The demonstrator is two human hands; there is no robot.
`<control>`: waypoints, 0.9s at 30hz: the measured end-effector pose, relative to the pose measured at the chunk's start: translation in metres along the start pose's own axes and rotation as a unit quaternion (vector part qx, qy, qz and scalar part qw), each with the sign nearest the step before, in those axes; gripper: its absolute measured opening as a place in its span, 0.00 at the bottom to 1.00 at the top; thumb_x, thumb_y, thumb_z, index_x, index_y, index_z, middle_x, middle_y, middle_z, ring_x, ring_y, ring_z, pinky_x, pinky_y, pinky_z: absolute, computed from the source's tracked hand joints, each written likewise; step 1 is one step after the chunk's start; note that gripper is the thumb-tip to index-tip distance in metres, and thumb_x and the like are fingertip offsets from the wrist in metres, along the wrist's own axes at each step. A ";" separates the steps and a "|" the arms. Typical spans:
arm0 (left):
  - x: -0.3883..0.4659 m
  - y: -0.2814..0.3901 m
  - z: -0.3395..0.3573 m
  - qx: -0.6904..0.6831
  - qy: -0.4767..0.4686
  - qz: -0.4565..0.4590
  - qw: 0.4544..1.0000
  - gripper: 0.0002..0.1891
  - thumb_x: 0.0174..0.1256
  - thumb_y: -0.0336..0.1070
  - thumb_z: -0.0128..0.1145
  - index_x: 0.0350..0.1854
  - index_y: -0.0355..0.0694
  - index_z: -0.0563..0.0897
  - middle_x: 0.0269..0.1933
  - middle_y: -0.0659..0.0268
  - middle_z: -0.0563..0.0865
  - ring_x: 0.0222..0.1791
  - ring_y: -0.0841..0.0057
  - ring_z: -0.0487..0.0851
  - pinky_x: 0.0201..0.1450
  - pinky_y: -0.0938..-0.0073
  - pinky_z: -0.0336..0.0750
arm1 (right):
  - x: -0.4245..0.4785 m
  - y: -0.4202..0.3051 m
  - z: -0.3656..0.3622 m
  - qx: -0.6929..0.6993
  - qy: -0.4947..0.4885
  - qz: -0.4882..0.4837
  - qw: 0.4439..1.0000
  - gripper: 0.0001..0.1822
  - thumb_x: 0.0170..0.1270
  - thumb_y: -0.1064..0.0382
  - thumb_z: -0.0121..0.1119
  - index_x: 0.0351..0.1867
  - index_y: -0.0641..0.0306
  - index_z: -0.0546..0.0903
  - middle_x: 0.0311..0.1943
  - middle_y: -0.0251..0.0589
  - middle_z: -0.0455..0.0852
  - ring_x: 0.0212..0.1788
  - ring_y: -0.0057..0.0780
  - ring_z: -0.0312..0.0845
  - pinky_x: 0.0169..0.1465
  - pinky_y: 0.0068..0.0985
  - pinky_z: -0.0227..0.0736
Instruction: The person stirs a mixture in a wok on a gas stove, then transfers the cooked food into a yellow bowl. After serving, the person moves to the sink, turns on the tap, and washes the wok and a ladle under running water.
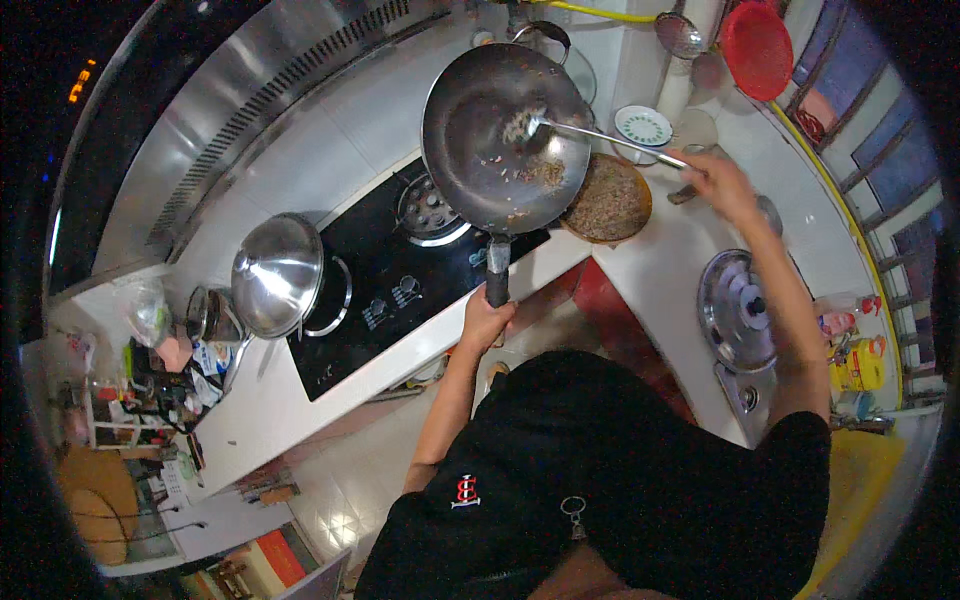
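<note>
My left hand [485, 319] is closed around the black handle of a large wok [480, 150], which is tilted and raised over the right side of the black gas cooktop [352, 300]. In my right hand [716, 184] is the metal handle of a long cooking utensil [615, 140]; its bright end lies inside the wok among pale bits of food. Small brown bits cling lower in the wok. A round brown board [615, 202] sits on the counter just right of the wok, partly hidden by it. Behind the wok, a round lid with a handle shows in part.
Over the left burner rests a shiny domed metal lid or pan [276, 274]. A patterned white dish [643, 125] stands behind the board. Another metal lid [739, 311] is on the right counter, near bottles [859, 364]. A red basket [757, 51] and a strainer [679, 36] hang at the back.
</note>
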State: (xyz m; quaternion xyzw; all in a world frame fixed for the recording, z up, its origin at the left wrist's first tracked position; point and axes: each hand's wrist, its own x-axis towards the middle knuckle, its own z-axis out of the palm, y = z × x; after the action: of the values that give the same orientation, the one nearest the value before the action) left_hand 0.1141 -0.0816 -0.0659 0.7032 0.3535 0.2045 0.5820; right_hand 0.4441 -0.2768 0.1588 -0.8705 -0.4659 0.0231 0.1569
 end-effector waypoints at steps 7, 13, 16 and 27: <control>0.012 0.038 0.022 0.032 0.014 0.017 0.999 0.13 0.45 0.33 0.60 0.32 0.33 0.73 0.22 0.62 0.78 0.16 0.74 0.78 0.22 0.73 0.73 | -0.056 0.044 0.082 -0.011 0.144 -0.034 0.989 0.21 0.64 0.59 0.54 0.59 0.37 0.75 0.29 0.43 0.79 0.29 0.39 0.77 0.38 0.32 0.73; 0.023 0.048 0.032 0.086 0.048 0.045 0.994 0.15 0.45 0.34 0.62 0.33 0.33 0.74 0.22 0.61 0.79 0.18 0.72 0.80 0.23 0.71 0.74 | -0.101 0.045 0.051 -0.101 0.110 0.022 0.988 0.22 0.62 0.61 0.57 0.58 0.36 0.76 0.25 0.41 0.76 0.26 0.39 0.75 0.32 0.33 0.71; 0.033 0.043 0.037 0.085 0.049 0.037 0.994 0.13 0.45 0.33 0.60 0.32 0.34 0.74 0.20 0.61 0.78 0.17 0.73 0.80 0.22 0.70 0.74 | -0.102 0.054 0.050 -0.072 0.150 0.002 0.986 0.23 0.60 0.62 0.59 0.58 0.37 0.77 0.24 0.40 0.76 0.26 0.37 0.74 0.32 0.33 0.70; 0.025 0.069 0.050 0.021 -0.010 0.033 0.999 0.12 0.47 0.30 0.60 0.34 0.34 0.73 0.21 0.65 0.77 0.16 0.76 0.77 0.20 0.74 0.71 | -0.062 0.074 0.115 0.046 0.185 -0.011 0.982 0.22 0.61 0.60 0.58 0.58 0.37 0.77 0.25 0.39 0.77 0.28 0.37 0.75 0.35 0.31 0.70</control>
State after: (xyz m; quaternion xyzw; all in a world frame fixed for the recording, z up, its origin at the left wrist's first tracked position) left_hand 0.1836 -0.1018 -0.0148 0.7289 0.3285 0.2091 0.5631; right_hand 0.4472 -0.3368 0.0209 -0.8463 -0.4371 -0.1183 0.2806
